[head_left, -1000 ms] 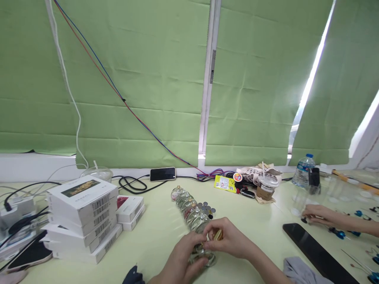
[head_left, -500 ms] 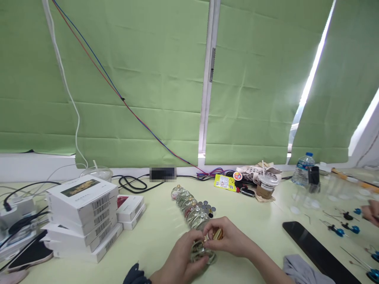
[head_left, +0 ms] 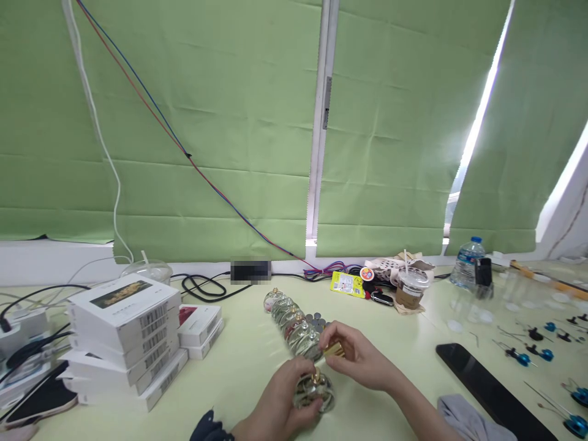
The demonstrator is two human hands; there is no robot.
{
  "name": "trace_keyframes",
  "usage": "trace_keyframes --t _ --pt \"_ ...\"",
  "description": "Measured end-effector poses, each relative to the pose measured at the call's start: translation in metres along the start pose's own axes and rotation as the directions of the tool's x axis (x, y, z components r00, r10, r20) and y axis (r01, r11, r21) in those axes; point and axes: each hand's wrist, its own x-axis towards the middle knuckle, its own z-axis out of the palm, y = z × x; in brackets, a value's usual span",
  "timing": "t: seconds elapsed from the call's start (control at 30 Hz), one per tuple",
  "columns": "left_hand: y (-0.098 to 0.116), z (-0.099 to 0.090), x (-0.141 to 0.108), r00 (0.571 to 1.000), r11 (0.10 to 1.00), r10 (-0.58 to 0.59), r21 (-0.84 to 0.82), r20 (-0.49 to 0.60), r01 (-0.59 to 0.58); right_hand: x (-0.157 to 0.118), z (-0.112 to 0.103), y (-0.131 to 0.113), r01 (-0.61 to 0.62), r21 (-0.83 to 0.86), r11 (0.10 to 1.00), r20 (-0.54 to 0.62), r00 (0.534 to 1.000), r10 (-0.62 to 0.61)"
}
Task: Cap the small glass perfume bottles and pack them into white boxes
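My left hand (head_left: pixel 275 401) is wrapped round the side of a clear, ribbed glass bottle (head_left: pixel 318 392) with a gold neck, which stands upright on the table. Just above and to the right of that neck, my right hand (head_left: pixel 361 358) pinches a shiny gold cap (head_left: pixel 334 350) between thumb and fingers. The cap is apart from the bottle. Beyond my hands, a slanting row of similar glass bottles (head_left: pixel 294 321) runs away from me. Several grey discs (head_left: pixel 316 320) lie right of the row, partly hidden by my right hand.
White boxes (head_left: pixel 124 324) are stacked at the left, with cables around them. A black slab (head_left: pixel 487 386) lies at the right, beside grey cloth (head_left: pixel 471 419). Farther right are blue-and-black parts (head_left: pixel 521 358) with thin rods. A drink cup (head_left: pixel 412 288) and water bottle (head_left: pixel 468 260) stand at the back.
My right hand has lifted up and slightly right, taking the gold cap off the bottle's top, so the gold neck now shows. My left hand stays on the bottle.
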Motion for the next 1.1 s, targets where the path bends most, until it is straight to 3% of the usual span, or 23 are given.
trace_keyframes --t 0.5,0.8,0.97,1.1 --pt "0.001 -0.001 -0.002 0.998 0.999 0.048 -0.015 -0.028 -0.049 0.002 0.015 0.006 -0.084 0.137 0.987 0.002 0.996 0.084" --pt "-0.014 0.005 -0.009 0.989 0.992 0.118 -0.024 -0.085 -0.12 0.002 0.02 0.01 -0.061 0.056 0.997 0.029 0.998 0.059" --pt "-0.006 0.001 -0.003 0.978 0.978 0.201 -0.039 -0.054 -0.203 0.002 0.021 0.017 -0.045 -0.03 0.999 0.033 0.998 0.046" --pt "0.005 -0.003 0.002 0.984 0.982 0.175 -0.066 -0.036 -0.177 0.001 0.021 0.018 -0.063 -0.056 0.996 0.045 0.997 0.066"
